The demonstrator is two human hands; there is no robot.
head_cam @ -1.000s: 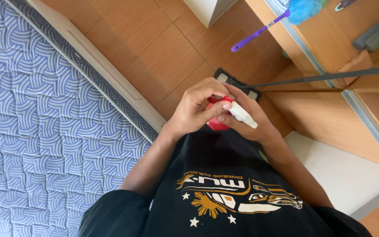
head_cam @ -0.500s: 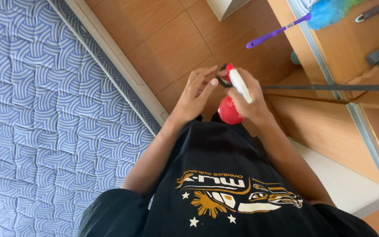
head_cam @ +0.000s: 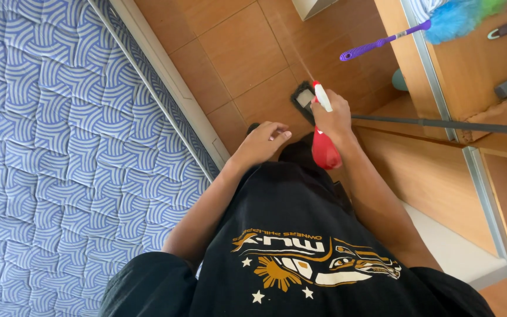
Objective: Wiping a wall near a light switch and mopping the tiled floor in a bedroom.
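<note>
The spray bottle point(head_cam: 324, 141) is red at the bottom and white at the top, with a small red tip. It is up in the air above the brown floor, held around its neck. The white top points up and away, and the round red bottom hangs down, close to the black shirt.

Mattress point(head_cam: 48, 152) at left, its edge running along tiled floor point(head_cam: 230, 53). Right hand point(head_cam: 334, 114) ahead of torso, gripping spray bottle point(head_cam: 325, 147). Left hand point(head_cam: 262, 142) just left of bottle, apart from it. Mop head point(head_cam: 303, 100) on floor beyond right hand. Duster point(head_cam: 423, 23) far right, above mop pole point(head_cam: 441, 124).
</note>
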